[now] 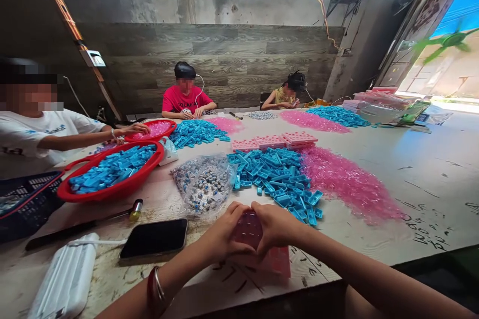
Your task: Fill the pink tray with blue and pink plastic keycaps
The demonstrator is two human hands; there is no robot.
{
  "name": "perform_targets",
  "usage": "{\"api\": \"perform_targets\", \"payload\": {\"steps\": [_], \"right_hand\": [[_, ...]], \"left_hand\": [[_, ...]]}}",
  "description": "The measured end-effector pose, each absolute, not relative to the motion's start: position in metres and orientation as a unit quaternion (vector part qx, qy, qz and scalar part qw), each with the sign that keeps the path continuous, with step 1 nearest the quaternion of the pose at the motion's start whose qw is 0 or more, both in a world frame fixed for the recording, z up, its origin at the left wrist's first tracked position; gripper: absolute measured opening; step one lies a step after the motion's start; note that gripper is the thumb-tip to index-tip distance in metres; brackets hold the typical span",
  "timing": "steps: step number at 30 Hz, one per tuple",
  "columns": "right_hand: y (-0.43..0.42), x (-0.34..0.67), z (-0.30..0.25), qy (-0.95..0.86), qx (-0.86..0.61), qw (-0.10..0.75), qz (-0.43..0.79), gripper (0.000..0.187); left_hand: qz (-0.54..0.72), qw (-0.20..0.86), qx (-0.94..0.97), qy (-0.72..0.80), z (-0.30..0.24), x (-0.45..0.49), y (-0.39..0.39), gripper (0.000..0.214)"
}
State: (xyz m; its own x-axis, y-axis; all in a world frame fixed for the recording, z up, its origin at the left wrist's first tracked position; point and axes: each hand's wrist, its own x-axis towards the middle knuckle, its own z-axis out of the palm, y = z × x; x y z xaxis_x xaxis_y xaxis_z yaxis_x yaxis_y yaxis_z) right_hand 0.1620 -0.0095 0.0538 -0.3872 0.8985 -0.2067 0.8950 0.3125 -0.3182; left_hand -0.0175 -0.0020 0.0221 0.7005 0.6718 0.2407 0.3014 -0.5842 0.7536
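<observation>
My left hand [224, 233] and my right hand [277, 227] meet at the fingertips and thumbs, forming a heart-shaped ring. Both hands look open, fingers curved and thumbs spread away from them, with nothing seen in either grip. Through the ring and below it shows a pink slotted tray [276, 265], partly hidden by my hands. Just beyond lies a pile of blue plastic pieces [277, 174], beside a heap of clear pink pieces [348, 184]. A clear bag of small metallic parts [207, 187] lies ahead of my left hand.
A phone [155, 240], a white power bank [65, 276] and a hammer [86, 223] lie at left. Behind them stand a red basket [108, 195] of blue pieces and a dark basket [28, 204]. Pink trays [273, 142] sit beyond the piles. Three co-workers sit around the table [422, 159].
</observation>
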Motion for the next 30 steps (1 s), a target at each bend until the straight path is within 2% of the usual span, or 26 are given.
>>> {"api": "perform_targets", "payload": {"steps": [4,7,9,12,13,15,18,21,26,30], "right_hand": [[-0.005,0.172,0.049,-0.839,-0.492,0.049,0.229,0.072],[-0.005,0.176,0.046,-0.859,-0.462,0.087,0.202,0.075],[-0.007,0.176,0.045,-0.868,-0.447,0.082,0.199,0.078],[-0.009,0.174,0.044,-0.886,-0.42,0.073,0.185,0.081],[-0.009,0.173,0.044,-0.89,-0.416,0.071,0.172,0.081],[-0.011,0.172,0.043,-0.894,-0.415,0.069,0.153,0.079],[-0.012,0.172,0.043,-0.893,-0.418,0.072,0.153,0.076],[-0.008,0.182,0.046,-0.885,-0.426,0.104,0.154,0.076],[0.007,0.234,0.057,-0.797,-0.563,0.212,0.053,0.041],[0.011,0.295,0.055,-0.715,-0.663,0.221,-0.016,0.04]], "left_hand": [[0.229,0.318,0.861,0.324,0.021,-0.021,0.0,0.074],[0.205,0.222,0.886,0.352,0.024,-0.025,0.0,0.072],[0.191,0.152,0.898,0.365,0.027,-0.029,0.003,0.059],[0.246,0.075,0.89,0.377,0.032,-0.04,0.014,0.024],[0.276,0.051,0.876,0.392,0.034,-0.045,0.019,0.021],[0.296,0.006,0.837,0.461,0.035,-0.056,0.029,0.027],[0.211,0.029,0.826,0.522,0.03,-0.069,0.042,0.039],[0.161,0.059,0.826,0.536,0.019,-0.075,0.05,0.037],[0.161,0.067,0.837,0.519,0.007,-0.076,0.06,0.03],[0.159,0.058,0.835,0.524,0.004,-0.077,0.063,0.03]]}}
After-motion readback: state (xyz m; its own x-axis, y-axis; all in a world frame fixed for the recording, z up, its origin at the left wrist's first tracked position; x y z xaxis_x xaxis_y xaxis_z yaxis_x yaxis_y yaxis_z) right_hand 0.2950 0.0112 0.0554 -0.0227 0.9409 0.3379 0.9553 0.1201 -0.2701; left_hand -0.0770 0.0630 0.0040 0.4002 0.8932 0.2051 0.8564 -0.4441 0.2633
